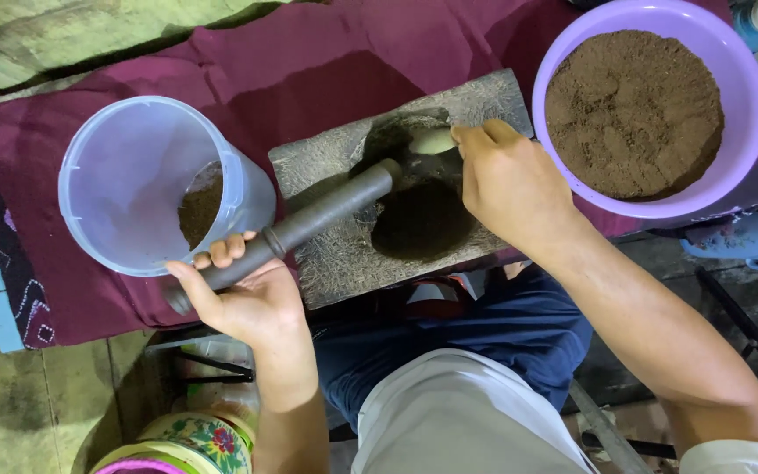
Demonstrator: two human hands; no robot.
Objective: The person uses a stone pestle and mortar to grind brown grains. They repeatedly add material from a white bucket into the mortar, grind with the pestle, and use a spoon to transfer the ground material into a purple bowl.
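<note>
Left hand (243, 303) is gripping the pestle (309, 224), fingers wrapped closed around its lower end at lower left of centre. The pestle is slanting up and right, its head resting at the edge of the hollow in the stone mortar (344, 254). Right hand (506, 180) is pinching a spoon (432, 140), grip closed on the handle, the pale bowl of the spoon lying in the upper part of the hollow just beside the pestle head.

Inside the hollow a dark patch of powder (418, 219) is sitting in the lower half; whether it is fully ground I cannot tell. The mortar is a flat grey block in the middle of the frame, lying on a maroon cloth (309, 61).

At left, a clear tub (146, 184) is lying tilted with its mouth toward the camera, touching the mortar's left side, holding only a small heap of brown powder at its right wall. At upper right, a purple bowl (730, 61) is standing filled nearly to the rim with brown powder, just beside the right hand.

Judging progress: most of the powder is sitting in the purple bowl, a little is left in the tub, and one batch is in the mortar being worked. Looks like well along, not finished.

Lower frame: the person's blue shorts and white shirt, a flowered tin at bottom left.
</note>
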